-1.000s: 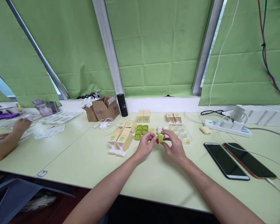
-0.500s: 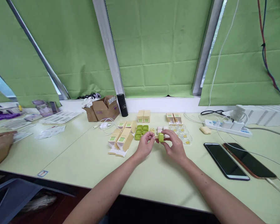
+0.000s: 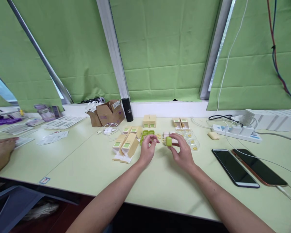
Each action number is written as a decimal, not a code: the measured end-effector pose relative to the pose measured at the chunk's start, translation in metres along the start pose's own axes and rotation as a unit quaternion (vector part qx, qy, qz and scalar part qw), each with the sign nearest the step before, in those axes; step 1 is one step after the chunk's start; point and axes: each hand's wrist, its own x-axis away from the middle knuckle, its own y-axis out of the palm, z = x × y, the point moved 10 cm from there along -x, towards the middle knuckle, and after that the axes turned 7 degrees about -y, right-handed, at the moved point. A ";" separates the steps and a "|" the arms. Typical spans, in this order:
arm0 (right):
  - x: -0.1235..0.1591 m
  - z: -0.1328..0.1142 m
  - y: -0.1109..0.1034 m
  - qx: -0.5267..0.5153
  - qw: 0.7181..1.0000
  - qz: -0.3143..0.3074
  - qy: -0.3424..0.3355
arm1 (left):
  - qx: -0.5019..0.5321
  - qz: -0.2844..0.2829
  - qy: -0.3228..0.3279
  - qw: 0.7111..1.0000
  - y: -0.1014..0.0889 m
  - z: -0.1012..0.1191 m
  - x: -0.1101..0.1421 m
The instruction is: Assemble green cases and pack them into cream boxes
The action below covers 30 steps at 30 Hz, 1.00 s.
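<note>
My right hand (image 3: 183, 152) pinches a small green square case (image 3: 168, 141) between thumb and fingers. A pale yellow loop stands out from the case's left side. My left hand (image 3: 147, 151) hovers to the left, apart from the case, its fingers loosely curled and nothing visible in them. Behind it lie green square cases (image 3: 148, 132), partly hidden by the fingers. Small yellow pieces (image 3: 158, 136) lie between the hands. Clear plastic covers with yellow spots (image 3: 194, 144) and pale pinkish-white pieces (image 3: 166, 133) sit beyond my right hand, which partly hides them.
Cream cartons with green labels (image 3: 129, 145) lie at left, more cartons (image 3: 149, 121) behind. Two phones (image 3: 235, 167), a power strip (image 3: 237, 133) and cables occupy the right. A cardboard box (image 3: 110, 111) and black cylinder (image 3: 127, 110) stand at the back. Another person's hand (image 3: 3, 149) rests far left.
My left hand has drawn back to the left, away from the green case, and its fingers have loosened. The case in my right hand has shifted slightly right, showing its yellow loop.
</note>
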 end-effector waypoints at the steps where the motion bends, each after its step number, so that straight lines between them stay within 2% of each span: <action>1: 0.000 -0.001 0.001 0.001 1.000 -0.004 -0.003 | -0.033 0.005 0.027 0.999 -0.001 0.007 0.002; 6: 0.000 -0.005 0.002 0.036 0.999 -0.020 -0.033 | -0.151 -0.029 0.167 0.974 0.013 0.040 0.022; 9: 0.001 -0.009 0.004 0.068 0.995 -0.031 -0.059 | -0.181 -0.056 0.209 0.959 0.022 0.047 0.029; 14: 0.002 -0.010 0.008 0.057 0.994 -0.042 -0.079 | -0.193 -0.070 0.221 0.954 0.025 0.047 0.030; 21: 0.001 -0.020 0.008 0.083 0.988 -0.052 -0.116 | -0.188 -0.054 0.230 0.953 0.021 0.049 0.029; 30: 0.003 -0.021 0.012 0.106 0.983 -0.070 -0.129 | -0.193 -0.044 0.240 0.950 0.020 0.050 0.029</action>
